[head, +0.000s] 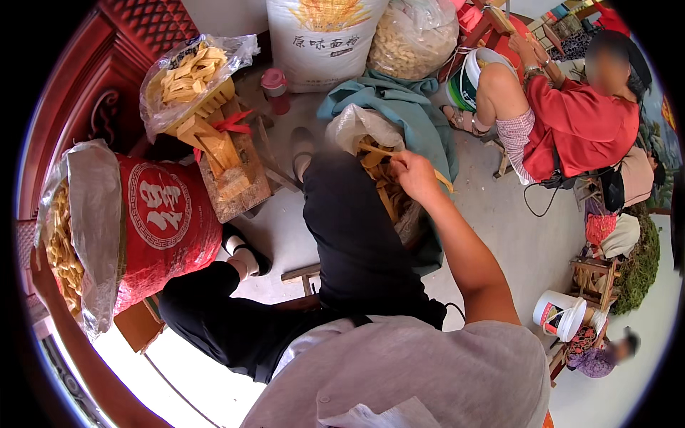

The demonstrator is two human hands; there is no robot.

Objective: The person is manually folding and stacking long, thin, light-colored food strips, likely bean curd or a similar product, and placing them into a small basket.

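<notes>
My right hand (415, 172) grips a long pale-yellow strip (444, 182) of plant material. It is above an open white plastic sack (374, 119) by my right knee, which holds darker brown-yellow strips (389, 198). My left hand (44, 275) reaches far to the left, at the mouth of a red woven sack (160, 208) with a folded-back whitish liner (96, 198). Curled yellow pieces (64, 246) fill that sack. Whether the left fingers hold any of them is hard to see at the picture's rim.
A wooden bench (241, 187) with a wooden block fixture (211, 144) stands before me. Behind it is a yellow basket (214, 99) of pale strips. A pink-lidded bottle (275, 88) is near a large flour sack (324, 43). A seated person in red (578, 128) works at the right.
</notes>
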